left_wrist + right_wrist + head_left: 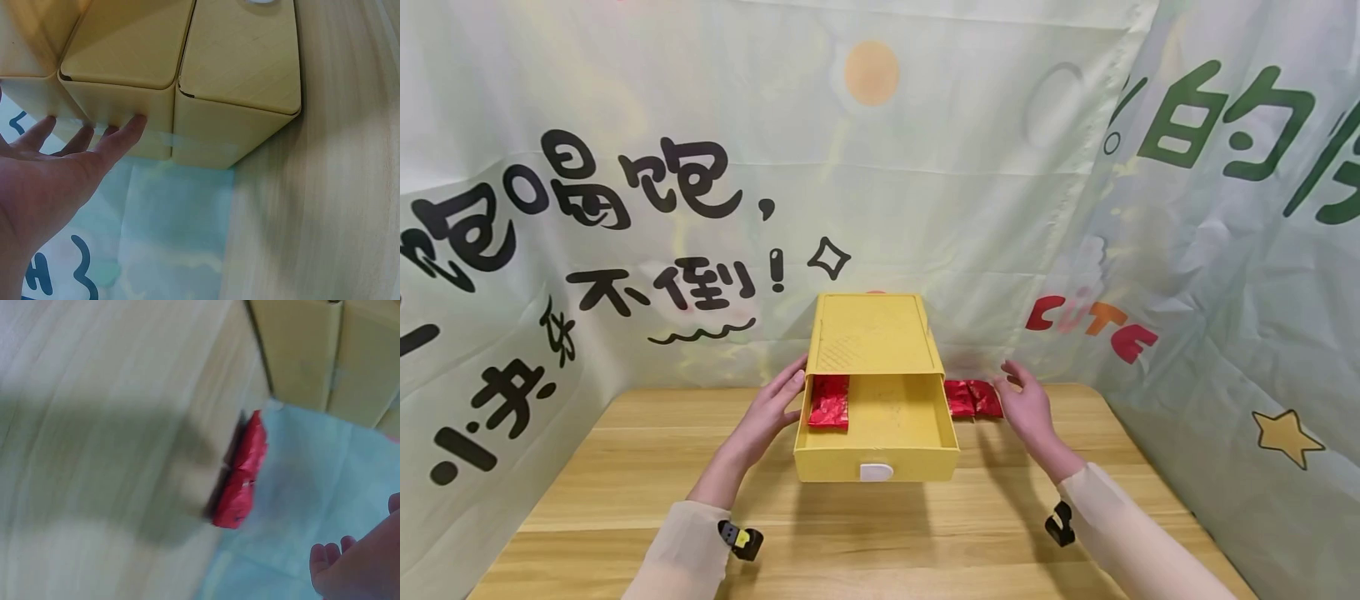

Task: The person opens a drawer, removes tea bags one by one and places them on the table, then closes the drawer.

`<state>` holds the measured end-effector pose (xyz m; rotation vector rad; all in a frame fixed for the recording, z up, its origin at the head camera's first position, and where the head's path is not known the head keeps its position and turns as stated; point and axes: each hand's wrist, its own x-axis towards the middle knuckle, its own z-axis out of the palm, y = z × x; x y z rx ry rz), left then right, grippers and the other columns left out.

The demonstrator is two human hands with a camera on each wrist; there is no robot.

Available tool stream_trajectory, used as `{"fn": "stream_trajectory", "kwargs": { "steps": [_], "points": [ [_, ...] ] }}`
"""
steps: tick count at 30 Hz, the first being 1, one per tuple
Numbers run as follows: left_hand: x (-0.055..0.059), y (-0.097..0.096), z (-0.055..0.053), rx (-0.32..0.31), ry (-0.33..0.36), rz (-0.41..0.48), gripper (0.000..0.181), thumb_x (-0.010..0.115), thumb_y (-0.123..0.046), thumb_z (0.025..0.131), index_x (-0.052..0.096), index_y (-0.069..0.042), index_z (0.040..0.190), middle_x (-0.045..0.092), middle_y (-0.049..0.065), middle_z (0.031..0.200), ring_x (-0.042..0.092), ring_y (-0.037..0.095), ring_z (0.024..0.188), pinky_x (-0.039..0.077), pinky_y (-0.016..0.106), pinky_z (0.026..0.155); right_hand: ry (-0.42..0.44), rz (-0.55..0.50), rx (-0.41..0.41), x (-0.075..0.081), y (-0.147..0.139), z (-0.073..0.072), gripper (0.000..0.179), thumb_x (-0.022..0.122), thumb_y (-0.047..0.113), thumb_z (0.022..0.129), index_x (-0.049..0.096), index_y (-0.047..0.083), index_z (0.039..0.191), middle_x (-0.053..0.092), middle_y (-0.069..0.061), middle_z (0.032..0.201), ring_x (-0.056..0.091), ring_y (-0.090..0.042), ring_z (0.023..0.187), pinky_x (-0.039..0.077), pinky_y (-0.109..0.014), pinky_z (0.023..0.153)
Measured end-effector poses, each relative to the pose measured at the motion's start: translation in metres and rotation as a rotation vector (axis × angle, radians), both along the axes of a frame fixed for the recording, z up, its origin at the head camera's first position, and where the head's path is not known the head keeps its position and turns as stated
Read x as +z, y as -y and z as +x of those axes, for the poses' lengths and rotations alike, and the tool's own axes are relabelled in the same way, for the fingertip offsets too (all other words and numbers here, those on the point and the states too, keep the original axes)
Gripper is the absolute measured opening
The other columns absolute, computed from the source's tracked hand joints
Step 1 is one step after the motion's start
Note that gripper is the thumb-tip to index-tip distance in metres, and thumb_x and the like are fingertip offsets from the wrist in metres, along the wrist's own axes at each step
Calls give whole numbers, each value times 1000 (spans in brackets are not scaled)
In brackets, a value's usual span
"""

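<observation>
A yellow drawer unit (876, 333) stands at the back of the table, its top drawer (816, 467) pulled out towards me. Inside that drawer, at the left, lies a red packet (829, 407). My left hand (766, 419) rests with spread fingertips against the unit's left side; the left wrist view shows this hand (56, 181) at the stacked tiers (125, 112). To the right of the unit, two red packets (973, 398) lie end to end at the table's back. Beside them hovers my right hand (1028, 412), fingers loosely bent and holding nothing.
A printed cloth (925, 217) hangs behind the table and along both sides. The wooden tabletop (647, 475) extends in front of and beside the unit. A white handle (876, 472) is on the drawer front.
</observation>
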<state>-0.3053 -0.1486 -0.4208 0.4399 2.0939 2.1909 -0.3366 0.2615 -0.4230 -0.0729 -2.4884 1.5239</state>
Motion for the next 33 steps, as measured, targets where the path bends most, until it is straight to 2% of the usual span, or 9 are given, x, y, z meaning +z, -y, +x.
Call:
{"fn": "stream_trajectory", "kwargs": {
  "steps": [10,17,23,26,33],
  "points": [
    [-1,0,0,-4,2,4,62,44,-36,113,24,-12,167,23,13,171,25,38,155,32,66,118,-90,-13,126,31,18,30,56,56,28,109,42,6,159,47,-15,158,46,-35,142,47,-51,110],
    [0,0,0,-5,-3,-2,62,43,-36,113,24,-11,167,23,13,171,25,38,155,34,65,118,-151,20,227,55,35,51,54,60,26,108,46,8,156,51,-17,152,60,-41,129,55,-39,99],
    [1,-1,-1,-1,5,-2,63,44,-37,112,25,-12,166,24,13,171,25,38,155,34,65,118,-235,55,318,72,51,65,52,64,21,106,49,9,154,51,-13,152,55,-39,132,49,-54,110],
    [1,-1,-1,-4,3,-6,63,44,-37,113,25,-12,166,24,13,171,25,38,155,34,65,118,-280,70,354,80,60,70,51,66,15,104,52,8,152,52,-11,152,54,-38,133,46,-56,113],
    [1,0,0,-1,7,0,62,44,-36,113,25,-12,166,24,13,171,25,37,155,34,66,118,-338,163,443,97,78,81,54,71,7,99,55,13,150,51,-7,153,55,-41,130,57,-54,98]
  ]
}}
